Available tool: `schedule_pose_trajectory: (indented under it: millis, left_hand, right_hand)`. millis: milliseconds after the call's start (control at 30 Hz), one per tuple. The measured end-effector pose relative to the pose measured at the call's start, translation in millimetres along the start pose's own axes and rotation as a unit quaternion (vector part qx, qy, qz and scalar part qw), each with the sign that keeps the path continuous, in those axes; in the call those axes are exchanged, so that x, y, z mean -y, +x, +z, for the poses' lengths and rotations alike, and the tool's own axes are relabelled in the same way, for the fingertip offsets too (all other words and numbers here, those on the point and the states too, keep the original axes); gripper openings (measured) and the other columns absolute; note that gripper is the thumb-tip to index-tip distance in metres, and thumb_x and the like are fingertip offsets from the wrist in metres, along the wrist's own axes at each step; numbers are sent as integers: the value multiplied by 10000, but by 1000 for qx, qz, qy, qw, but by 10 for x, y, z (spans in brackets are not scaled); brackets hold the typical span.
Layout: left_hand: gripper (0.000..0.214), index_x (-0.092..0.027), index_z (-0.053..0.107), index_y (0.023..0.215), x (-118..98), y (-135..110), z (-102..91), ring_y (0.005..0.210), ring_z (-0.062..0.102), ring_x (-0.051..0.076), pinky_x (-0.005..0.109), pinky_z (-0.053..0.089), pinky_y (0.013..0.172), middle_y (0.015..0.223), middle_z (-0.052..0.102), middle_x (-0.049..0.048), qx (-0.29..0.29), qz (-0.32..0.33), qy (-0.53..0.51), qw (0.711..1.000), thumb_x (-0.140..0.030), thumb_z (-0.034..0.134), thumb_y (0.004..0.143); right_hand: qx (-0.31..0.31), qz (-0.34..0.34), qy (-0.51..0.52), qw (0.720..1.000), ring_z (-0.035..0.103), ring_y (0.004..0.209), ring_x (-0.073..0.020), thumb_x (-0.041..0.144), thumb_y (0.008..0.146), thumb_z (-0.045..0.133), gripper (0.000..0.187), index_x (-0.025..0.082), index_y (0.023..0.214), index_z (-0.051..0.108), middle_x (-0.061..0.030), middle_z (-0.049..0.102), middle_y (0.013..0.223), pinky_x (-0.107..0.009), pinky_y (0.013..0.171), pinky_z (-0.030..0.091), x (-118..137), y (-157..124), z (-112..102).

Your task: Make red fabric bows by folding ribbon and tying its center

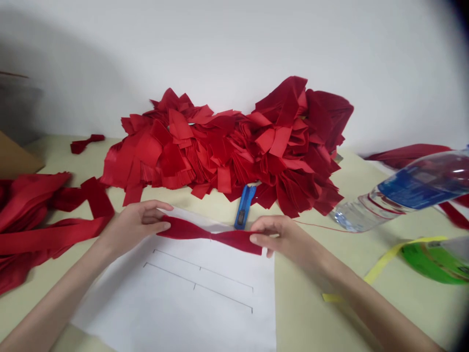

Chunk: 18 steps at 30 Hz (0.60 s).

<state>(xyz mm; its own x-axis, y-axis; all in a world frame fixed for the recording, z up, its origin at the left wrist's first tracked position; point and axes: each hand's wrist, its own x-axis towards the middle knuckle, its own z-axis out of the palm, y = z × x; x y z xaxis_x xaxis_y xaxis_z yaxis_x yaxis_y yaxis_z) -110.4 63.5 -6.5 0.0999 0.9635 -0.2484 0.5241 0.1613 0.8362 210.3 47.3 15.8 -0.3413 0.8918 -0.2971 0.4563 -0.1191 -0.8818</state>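
My left hand (134,226) pinches the left end of a red fabric strip (210,234), and my right hand (278,239) pinches its right end. The strip is narrowed or twisted at its middle, giving it a bow-tie shape. It lies just above a white paper sheet (176,303) printed with thin dark lines. Past the strip, near my right hand, lies a blue utility knife (244,208). Behind it rises a large heap of cut red fabric pieces (220,146).
Long red fabric strips (36,220) lie at the left on the pale table (304,303), with a small red piece (86,143) behind them. At the right are a tilted plastic water bottle (414,190), a green tape roll (436,261) and a yellow strip (384,266). A white wall stands behind.
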Motion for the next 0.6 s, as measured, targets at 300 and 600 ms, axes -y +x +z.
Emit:
schedule_pose_trajectory:
  millis: [300,600]
  left_hand:
    - [284,-227,635,878,108,6,-43,688,633,212,326,518,655,730,658,12,74,-5,74,994,-329,722,628]
    - [246,-224,687,845,149,32,-109,754,655,218,327,536,705,789,708,36,76,-7,42,996,-293,722,612]
  right_hand:
    - [21,34,-83,996,451,560,-94,316,761,587,140,180,731,568,23,541,629,-209,503,351,-194,-179,238]
    - [11,43,-161,986,403,542,-99,329,719,623,144,197,684,575,38,476,584,-223,507,313,-134,-180,285]
